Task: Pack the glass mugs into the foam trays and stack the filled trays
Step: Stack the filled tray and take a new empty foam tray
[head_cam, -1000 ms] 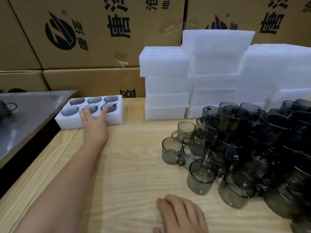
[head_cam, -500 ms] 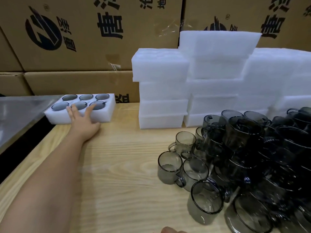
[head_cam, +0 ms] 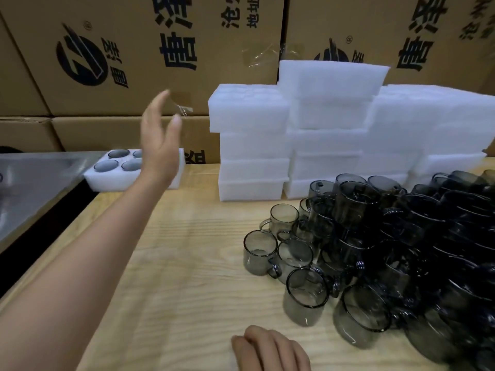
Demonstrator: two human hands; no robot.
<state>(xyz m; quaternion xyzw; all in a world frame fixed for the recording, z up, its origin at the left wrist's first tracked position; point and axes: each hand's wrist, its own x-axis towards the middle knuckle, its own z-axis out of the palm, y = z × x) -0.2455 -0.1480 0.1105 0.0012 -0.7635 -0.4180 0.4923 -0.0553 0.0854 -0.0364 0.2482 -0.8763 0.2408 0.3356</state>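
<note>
A white foam tray (head_cam: 105,180) filled with smoky glass mugs lies at the table's far left. My left hand (head_cam: 160,140) is raised in the air in front of it, fingers apart and empty, hiding part of the tray. A big heap of loose dark glass mugs (head_cam: 388,250) covers the right side of the wooden table (head_cam: 187,277). Stacks of empty white foam trays (head_cam: 321,135) stand at the back. My right hand (head_cam: 270,349) rests on the table at the near edge, fingers curled, nothing visible in it.
Large printed cardboard boxes (head_cam: 134,54) form a wall behind the table. A steel surface (head_cam: 34,183) adjoins the table on the left, with a dark gap between them.
My left hand has let go of the filled tray and lifted up and to the right. My right hand has come back into view at the bottom edge.
</note>
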